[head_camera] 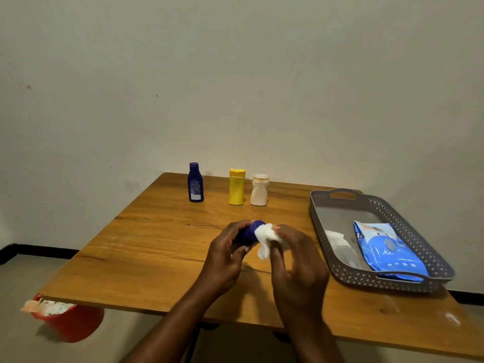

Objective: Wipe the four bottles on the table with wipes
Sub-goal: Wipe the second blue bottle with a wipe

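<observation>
The left hand is curling its fingers and thumb round a small dark blue bottle, holding it above the wooden table, nearer the viewer than the yellow bottle; the right hand is pinching a white wipe with bent fingers and pressing it against the right end of that bottle, so that part of the wipe is hanging loose beneath; how the bottle is tilted is hard to tell, since the hands are covering most of it.

The yellow bottle is standing upright near the far edge of the table; a tall dark blue bottle is standing upright to the left of the yellow bottle, apart from it; a cream bottle is standing upright just to the right of the yellow bottle.

Well to the right of the yellow bottle, and closer to the viewer, a grey perforated basket is sitting on the table; a blue pack of wipes is lying inside it, with some white material beside the pack.

Far to the left of the yellow bottle and below the table's near edge, a red bin is showing, with crumpled white stuff on top.
</observation>
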